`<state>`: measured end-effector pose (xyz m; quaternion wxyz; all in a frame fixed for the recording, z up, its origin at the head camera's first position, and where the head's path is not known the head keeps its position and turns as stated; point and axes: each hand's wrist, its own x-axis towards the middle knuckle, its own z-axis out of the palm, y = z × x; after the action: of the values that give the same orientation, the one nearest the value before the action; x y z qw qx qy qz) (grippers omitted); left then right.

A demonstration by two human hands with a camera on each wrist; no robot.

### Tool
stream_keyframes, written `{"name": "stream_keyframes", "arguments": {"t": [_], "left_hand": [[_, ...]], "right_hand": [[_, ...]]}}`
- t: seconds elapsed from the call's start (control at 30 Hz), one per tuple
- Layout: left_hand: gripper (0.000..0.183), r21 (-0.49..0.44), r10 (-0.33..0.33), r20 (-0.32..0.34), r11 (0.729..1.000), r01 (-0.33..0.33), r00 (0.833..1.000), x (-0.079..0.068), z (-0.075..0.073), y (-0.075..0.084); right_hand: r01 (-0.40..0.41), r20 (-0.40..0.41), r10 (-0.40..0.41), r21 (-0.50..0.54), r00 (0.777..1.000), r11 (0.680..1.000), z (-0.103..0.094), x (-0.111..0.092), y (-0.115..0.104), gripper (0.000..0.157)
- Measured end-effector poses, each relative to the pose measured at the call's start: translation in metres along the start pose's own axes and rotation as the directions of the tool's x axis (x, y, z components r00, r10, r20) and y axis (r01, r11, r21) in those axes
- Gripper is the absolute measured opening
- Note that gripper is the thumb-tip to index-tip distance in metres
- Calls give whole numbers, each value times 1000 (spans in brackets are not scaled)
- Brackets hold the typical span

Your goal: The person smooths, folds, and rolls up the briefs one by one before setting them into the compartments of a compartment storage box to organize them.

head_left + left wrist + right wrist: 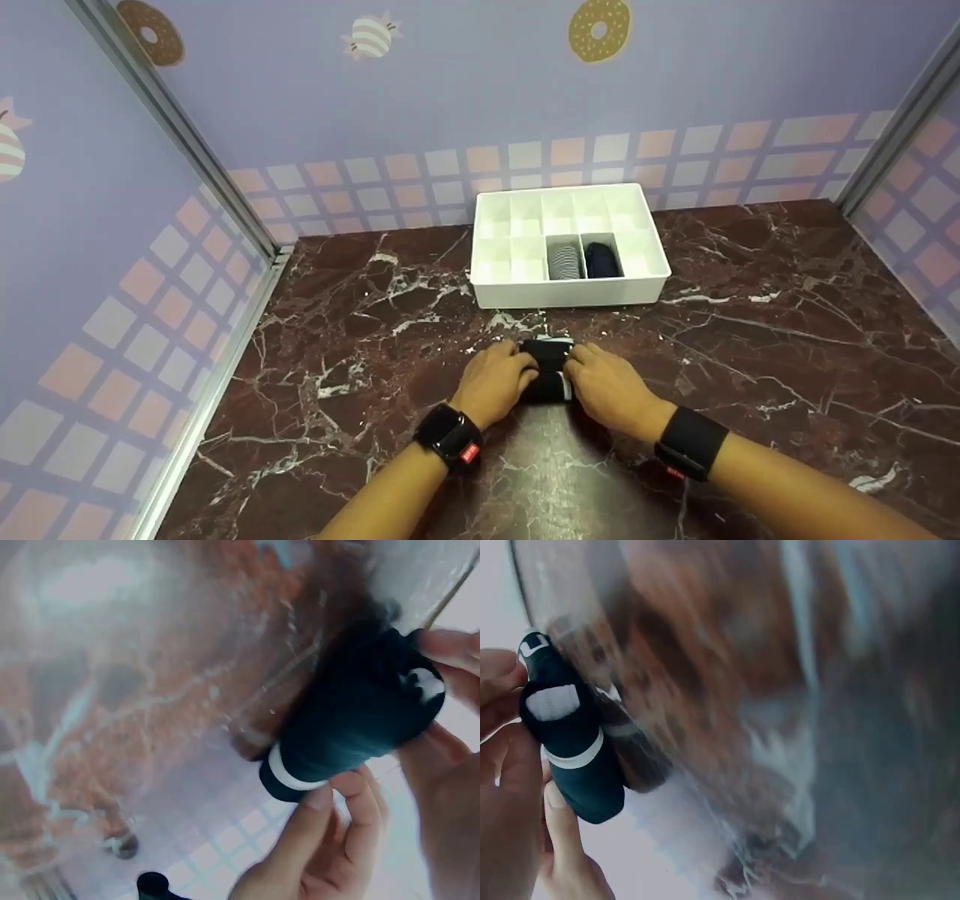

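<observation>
A black sock (546, 388) with white bands lies on the table in front of me, folded into a thick bundle. In the left wrist view the rolled sock (349, 712) shows a white stripe near one end and a white patch at the other. My left hand (491, 381) grips its left side with curled fingers. On the opposite side, my right hand (609, 386) pinches the edge between thumb and fingers. Seen from the right wrist, the sock (581, 784) has a pale patch and a white band.
Beyond the hands stands a white divided box (570, 295). Two neighbouring front compartments hold a grey striped rolled sock (565, 262) and a dark navy one (601, 260). Patterned panels (450, 97) border the dark red marbled table (360, 442) at back and sides.
</observation>
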<state>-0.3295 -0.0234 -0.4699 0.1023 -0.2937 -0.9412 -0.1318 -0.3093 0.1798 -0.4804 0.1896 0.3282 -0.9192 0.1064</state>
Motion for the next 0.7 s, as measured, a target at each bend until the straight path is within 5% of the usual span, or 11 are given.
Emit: {"name": "stream_keyframes", "arguments": {"t": [0.13,0.23,0.37,0.5,0.7], "left_hand": [[12,51,41,-101,998,-36,994,5,2,2],[10,95,104,-109,991,-94,989,7,-1,5],[27,161,166,-45,974,-157,985,4,-6,8],[49,194,162,45,967,-168,986,2,-4,9],[35,141,93,125,984,-110,988,-1,-4,8]], "right_hand": [[39,3,-39,-41,999,998,-2,-1,-3,21],[5,58,-4,-13,998,1000,-3,-1,-4,31],[-37,123,33,33,992,999,-6,3,1,23],[-66,197,41,121,979,990,-9,8,10,15],[-193,332,98,267,938,944,-20,8,11,18]]}}
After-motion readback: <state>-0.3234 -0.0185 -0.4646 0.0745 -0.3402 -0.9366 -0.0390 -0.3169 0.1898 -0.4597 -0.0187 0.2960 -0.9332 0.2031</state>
